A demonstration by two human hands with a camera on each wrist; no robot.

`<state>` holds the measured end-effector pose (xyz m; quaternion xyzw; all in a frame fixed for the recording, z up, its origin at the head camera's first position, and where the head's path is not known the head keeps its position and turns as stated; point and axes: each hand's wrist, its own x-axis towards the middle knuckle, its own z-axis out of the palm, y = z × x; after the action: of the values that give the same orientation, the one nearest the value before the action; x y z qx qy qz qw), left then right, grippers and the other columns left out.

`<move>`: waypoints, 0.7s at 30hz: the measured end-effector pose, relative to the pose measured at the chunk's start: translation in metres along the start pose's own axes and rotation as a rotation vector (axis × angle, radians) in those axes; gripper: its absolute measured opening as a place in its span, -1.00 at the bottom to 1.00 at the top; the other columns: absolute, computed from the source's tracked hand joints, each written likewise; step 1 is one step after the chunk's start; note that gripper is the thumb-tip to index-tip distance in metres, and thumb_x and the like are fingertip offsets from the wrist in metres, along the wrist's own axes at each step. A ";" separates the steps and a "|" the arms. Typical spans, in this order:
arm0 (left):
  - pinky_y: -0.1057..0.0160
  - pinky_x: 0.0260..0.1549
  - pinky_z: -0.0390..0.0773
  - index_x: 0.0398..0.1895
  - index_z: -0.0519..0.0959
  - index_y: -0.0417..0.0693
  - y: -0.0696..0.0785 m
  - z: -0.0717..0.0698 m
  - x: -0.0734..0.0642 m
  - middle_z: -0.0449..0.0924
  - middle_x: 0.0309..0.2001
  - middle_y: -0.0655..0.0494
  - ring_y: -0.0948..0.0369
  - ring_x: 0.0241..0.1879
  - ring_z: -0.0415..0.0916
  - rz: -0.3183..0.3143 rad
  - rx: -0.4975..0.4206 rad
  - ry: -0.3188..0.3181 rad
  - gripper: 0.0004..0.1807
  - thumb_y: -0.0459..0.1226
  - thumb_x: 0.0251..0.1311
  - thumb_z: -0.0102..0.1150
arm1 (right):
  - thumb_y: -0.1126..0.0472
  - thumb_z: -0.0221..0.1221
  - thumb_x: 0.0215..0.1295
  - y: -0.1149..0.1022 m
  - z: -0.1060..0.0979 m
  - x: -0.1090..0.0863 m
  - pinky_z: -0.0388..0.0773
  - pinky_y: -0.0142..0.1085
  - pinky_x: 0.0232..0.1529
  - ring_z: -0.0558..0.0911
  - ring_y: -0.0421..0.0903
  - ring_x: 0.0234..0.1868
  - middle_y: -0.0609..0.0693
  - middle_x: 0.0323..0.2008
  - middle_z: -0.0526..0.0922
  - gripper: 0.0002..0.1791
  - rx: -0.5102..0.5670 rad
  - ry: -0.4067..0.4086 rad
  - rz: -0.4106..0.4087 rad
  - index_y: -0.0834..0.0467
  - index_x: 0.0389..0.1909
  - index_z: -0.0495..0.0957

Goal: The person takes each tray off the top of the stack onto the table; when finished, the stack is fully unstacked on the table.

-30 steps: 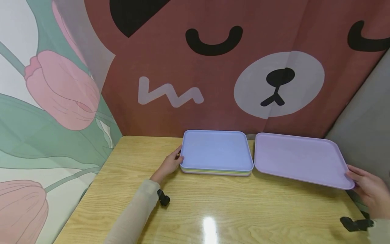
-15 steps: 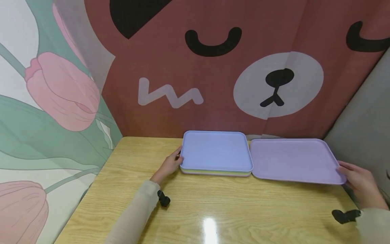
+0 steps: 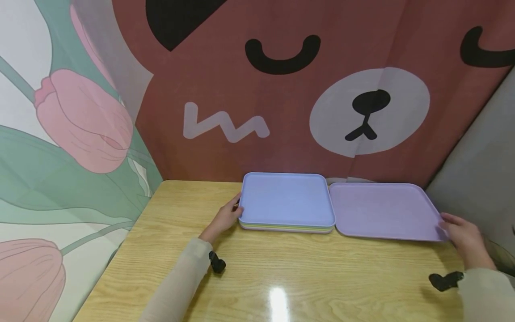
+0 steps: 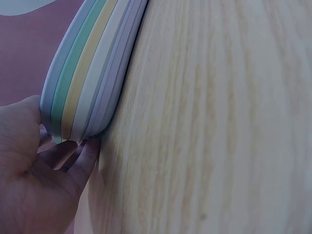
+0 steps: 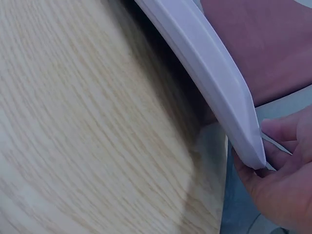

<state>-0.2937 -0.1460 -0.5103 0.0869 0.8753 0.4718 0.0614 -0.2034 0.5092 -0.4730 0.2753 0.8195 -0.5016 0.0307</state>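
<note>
A stack of several trays, with a light blue tray (image 3: 287, 199) on top, lies at the back middle of the table. My left hand (image 3: 225, 219) holds its left side. In the left wrist view the thumb is at the upper rim and the fingers (image 4: 85, 158) are at the lowest trays. To the right, a purple tray (image 3: 386, 212) lies level with the stack, its left edge against or very near it. My right hand (image 3: 462, 235) grips the purple tray's right end, thumb above and fingers below. In the right wrist view this end (image 5: 209, 83) is raised off the table.
The wooden table (image 3: 281, 268) ends on the right beneath my right hand. A brown curtain (image 3: 221, 156) with a bear face hangs behind the trays. A grey surface (image 3: 479, 156) rises at the right, and a tulip-print cloth (image 3: 80, 120) hangs at the left.
My right hand has moved left with the purple tray. The tray has turned from slanted to nearly straight and come down lower beside the stack. My left hand has stayed in place.
</note>
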 end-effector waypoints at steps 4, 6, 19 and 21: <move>-0.02 0.30 0.43 0.63 0.04 0.06 0.000 0.000 0.001 0.26 0.50 -0.13 -0.05 0.31 0.43 -0.003 0.001 0.001 -0.33 -0.21 0.55 -0.02 | 0.04 -0.15 0.57 0.003 0.003 -0.001 -0.06 0.23 0.48 -0.16 0.37 0.54 0.40 0.56 -0.24 -0.24 -0.003 0.002 -0.023 0.34 0.57 -0.18; -0.02 0.29 0.43 0.63 0.05 0.05 -0.001 0.000 0.001 0.27 0.49 -0.14 -0.05 0.31 0.44 0.000 0.003 0.002 -0.33 -0.22 0.55 -0.02 | 0.03 -0.15 0.58 0.004 0.004 -0.002 0.03 0.18 0.49 -0.04 0.33 0.54 0.41 0.55 -0.11 -0.25 -0.025 0.028 -0.048 0.36 0.56 -0.12; -0.04 0.32 0.40 0.63 0.06 0.04 0.000 0.000 0.000 0.26 0.50 -0.14 -0.06 0.31 0.43 -0.005 0.009 0.004 -0.34 -0.21 0.55 -0.03 | 0.06 -0.05 0.58 -0.025 0.026 -0.018 0.45 -0.56 -0.36 0.40 -0.62 -0.34 -0.57 -0.30 0.45 -0.38 -0.028 0.077 -0.265 0.38 0.46 0.23; -0.04 0.33 0.39 0.63 0.06 0.04 0.000 0.000 0.000 0.26 0.50 -0.14 -0.06 0.31 0.43 -0.008 0.008 0.003 -0.34 -0.21 0.55 -0.03 | 0.10 -0.02 0.57 -0.031 0.036 -0.018 0.46 -0.58 -0.35 0.44 -0.63 -0.36 -0.69 -0.34 0.38 -0.40 0.005 0.054 -0.304 0.41 0.43 0.24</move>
<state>-0.2939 -0.1456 -0.5106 0.0830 0.8777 0.4680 0.0618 -0.2109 0.4604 -0.4600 0.1614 0.8509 -0.4952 -0.0683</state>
